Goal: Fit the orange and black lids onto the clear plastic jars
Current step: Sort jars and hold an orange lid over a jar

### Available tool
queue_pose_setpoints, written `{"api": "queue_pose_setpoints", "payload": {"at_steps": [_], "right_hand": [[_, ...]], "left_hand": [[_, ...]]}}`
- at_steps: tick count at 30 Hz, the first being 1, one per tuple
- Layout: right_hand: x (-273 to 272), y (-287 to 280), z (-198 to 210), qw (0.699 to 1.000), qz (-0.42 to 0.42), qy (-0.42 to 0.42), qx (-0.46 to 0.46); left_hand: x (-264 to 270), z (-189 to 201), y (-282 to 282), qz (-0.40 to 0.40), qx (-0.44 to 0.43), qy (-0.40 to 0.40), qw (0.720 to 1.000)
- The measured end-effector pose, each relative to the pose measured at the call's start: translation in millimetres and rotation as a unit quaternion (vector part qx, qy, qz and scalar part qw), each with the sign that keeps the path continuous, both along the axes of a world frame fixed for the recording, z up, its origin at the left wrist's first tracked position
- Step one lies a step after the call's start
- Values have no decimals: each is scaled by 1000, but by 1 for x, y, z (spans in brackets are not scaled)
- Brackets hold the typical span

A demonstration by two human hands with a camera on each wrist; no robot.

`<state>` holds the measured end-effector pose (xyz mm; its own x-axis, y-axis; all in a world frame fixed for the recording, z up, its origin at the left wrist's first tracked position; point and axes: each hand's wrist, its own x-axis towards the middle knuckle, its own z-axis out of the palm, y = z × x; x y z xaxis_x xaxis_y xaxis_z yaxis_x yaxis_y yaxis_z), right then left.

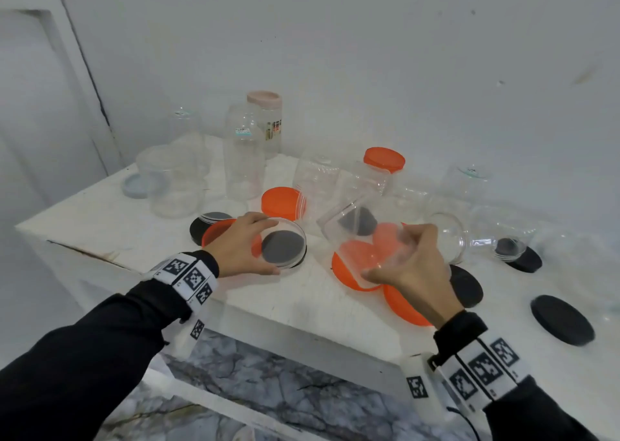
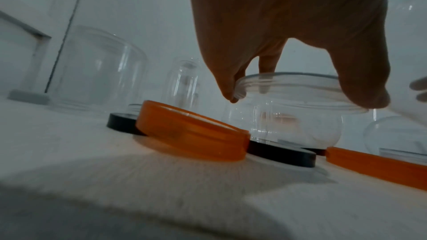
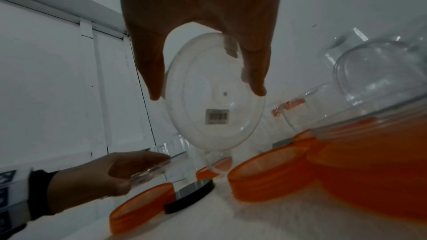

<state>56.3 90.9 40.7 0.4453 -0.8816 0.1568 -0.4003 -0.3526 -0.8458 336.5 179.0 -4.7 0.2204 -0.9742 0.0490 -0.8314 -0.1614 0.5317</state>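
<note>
My left hand (image 1: 260, 244) (image 2: 300, 98) grips the threaded rim of a short clear jar (image 1: 288, 236) (image 2: 289, 127) from above. That jar stands upright on a black lid (image 2: 282, 152). An orange lid (image 1: 218, 231) (image 2: 191, 130) leans tilted against it on the left. My right hand (image 1: 389, 256) (image 3: 208, 92) holds a second clear jar (image 1: 352, 226) (image 3: 196, 125) tilted in the air, thumb and fingers round its base, which carries a barcode sticker. Below it lie orange lids (image 1: 355, 266) (image 3: 265, 171).
Several clear jars stand or lie along the back of the white table (image 1: 100, 212); one carries an orange lid (image 1: 384, 159). Loose black lids (image 1: 562, 320) (image 1: 464, 284) lie at the right, another orange lid (image 1: 281, 202) mid-table. The table's front edge runs just under my wrists.
</note>
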Motion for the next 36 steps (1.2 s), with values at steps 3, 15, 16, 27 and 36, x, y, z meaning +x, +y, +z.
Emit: {"api": "queue_pose_setpoints", "payload": {"at_steps": [3,15,16,27,36], "right_hand": [[8,5,-10,998,24,25,44],[47,22,-52,991,114,50,41],[50,22,-56,991,118,49,42],[57,30,-69,995,82,26,43],[54,22,-79,995,70,-31,59]], "left_hand": [[-1,-3,12,54,-55,40,996],[-7,4,45,134,-176,196,955],[-8,6,47,129,-180,197,955],[-22,27,47,81,-221,190,953],[-32,40,31,0,-183,109,977]]}}
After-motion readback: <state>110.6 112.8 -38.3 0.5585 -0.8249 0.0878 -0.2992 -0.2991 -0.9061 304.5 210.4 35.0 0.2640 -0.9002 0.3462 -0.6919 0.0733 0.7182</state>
